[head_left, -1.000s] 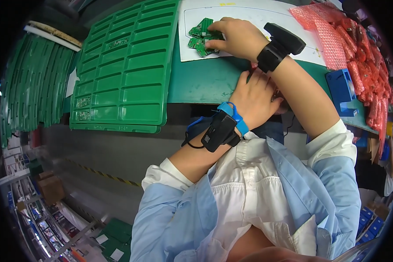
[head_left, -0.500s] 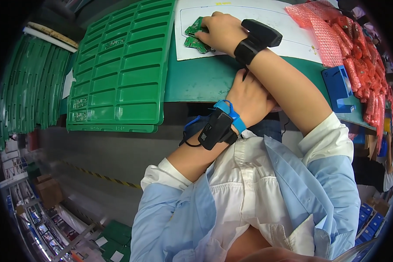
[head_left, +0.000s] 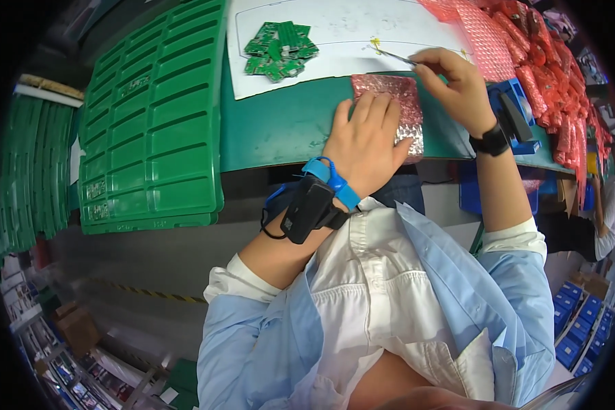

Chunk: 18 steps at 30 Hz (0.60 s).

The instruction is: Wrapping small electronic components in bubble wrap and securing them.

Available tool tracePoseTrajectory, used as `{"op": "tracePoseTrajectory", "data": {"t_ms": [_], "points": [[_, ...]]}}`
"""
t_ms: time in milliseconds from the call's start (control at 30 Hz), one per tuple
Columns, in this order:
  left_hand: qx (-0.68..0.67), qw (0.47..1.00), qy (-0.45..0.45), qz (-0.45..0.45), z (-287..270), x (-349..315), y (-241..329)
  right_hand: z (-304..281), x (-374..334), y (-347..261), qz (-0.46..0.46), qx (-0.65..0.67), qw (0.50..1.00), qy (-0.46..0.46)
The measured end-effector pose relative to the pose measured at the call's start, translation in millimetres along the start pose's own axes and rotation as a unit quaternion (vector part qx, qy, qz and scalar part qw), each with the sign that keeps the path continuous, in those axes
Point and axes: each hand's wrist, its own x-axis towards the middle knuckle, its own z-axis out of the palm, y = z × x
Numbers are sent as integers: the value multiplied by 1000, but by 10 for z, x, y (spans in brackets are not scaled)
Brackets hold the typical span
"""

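In the head view, the left hand (head_left: pixel 365 140) lies flat, fingers slightly spread, on a pink bubble-wrap piece (head_left: pixel 404 96) on the green tabletop (head_left: pixel 273 130), near its front edge. The right hand (head_left: pixel 451 89) pinches a slim pointed tool (head_left: pixel 396 57) between thumb and fingers, above the white sheet (head_left: pixel 342 34).

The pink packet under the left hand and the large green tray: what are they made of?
Pink packet: probably plastic bubble wrap, shiny, given its dimpled, glinting surface. Green tray: likely moulded plastic, smooth with slight gloss, given its even ribs.
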Motion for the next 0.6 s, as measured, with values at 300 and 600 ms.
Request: {"op": "tracePoseTrajectory", "data": {"t_ms": [300, 600], "points": [[-1, 1000, -2, 26, 86, -22, -14, 226, -136, -413, -1, -5, 1000, -23], [2, 1000, -31, 6, 15, 6, 10, 133, 149, 252, -242, -98, 955, -139]]}}
